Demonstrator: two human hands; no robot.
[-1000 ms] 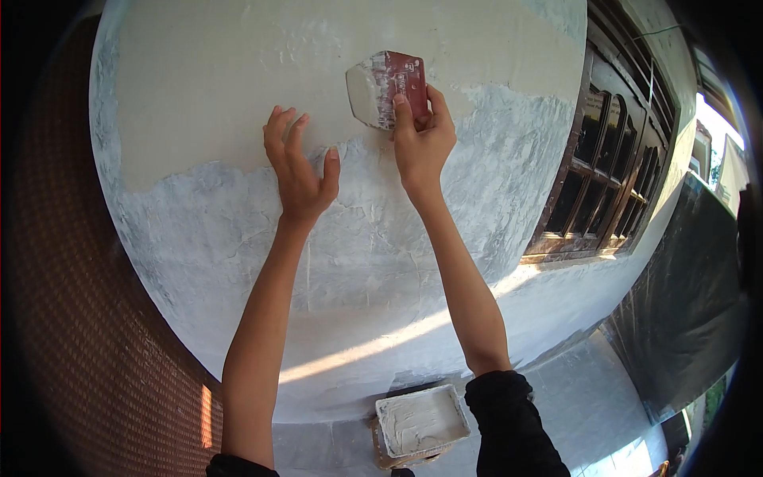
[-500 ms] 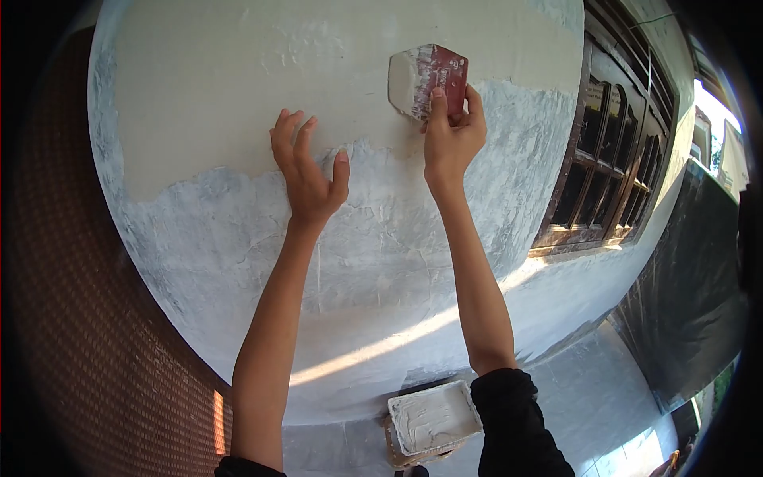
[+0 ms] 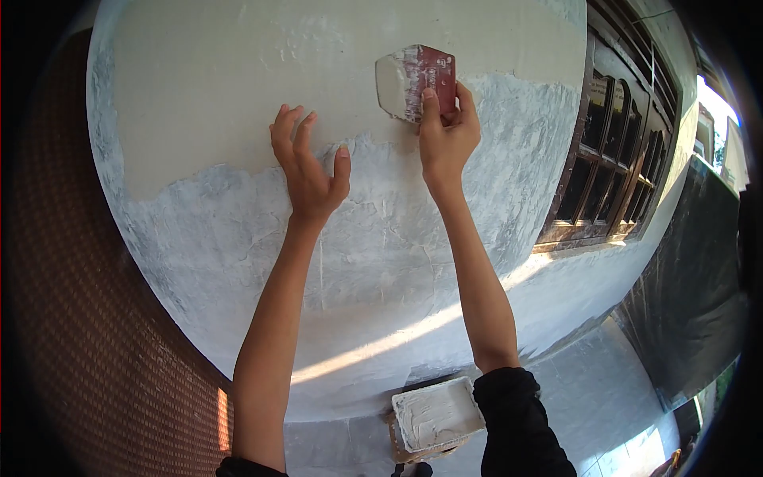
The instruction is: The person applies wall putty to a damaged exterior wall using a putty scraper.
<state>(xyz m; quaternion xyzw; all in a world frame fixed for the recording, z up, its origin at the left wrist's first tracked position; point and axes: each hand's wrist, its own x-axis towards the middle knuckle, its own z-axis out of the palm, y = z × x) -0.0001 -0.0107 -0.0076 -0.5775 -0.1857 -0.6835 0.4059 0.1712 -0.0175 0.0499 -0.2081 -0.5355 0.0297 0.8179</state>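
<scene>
Wall mottled grey below its beige coat; dark-framed window towards the wall's right edge, tray of pale paste near its bottom edge. Left hand spread wide before the coat's lower edge; contact cannot be told. Right hand closed on a red, paste-smeared scraper over the coat, towards the wall's top edge.

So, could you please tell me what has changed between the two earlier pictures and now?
The right hand moved the scraper to the right across the wall, then a little back to the left. The view also shifted slightly. Nothing was taken hold of or let go. The left hand stayed open and empty, and the tray stayed low by the wall.
</scene>
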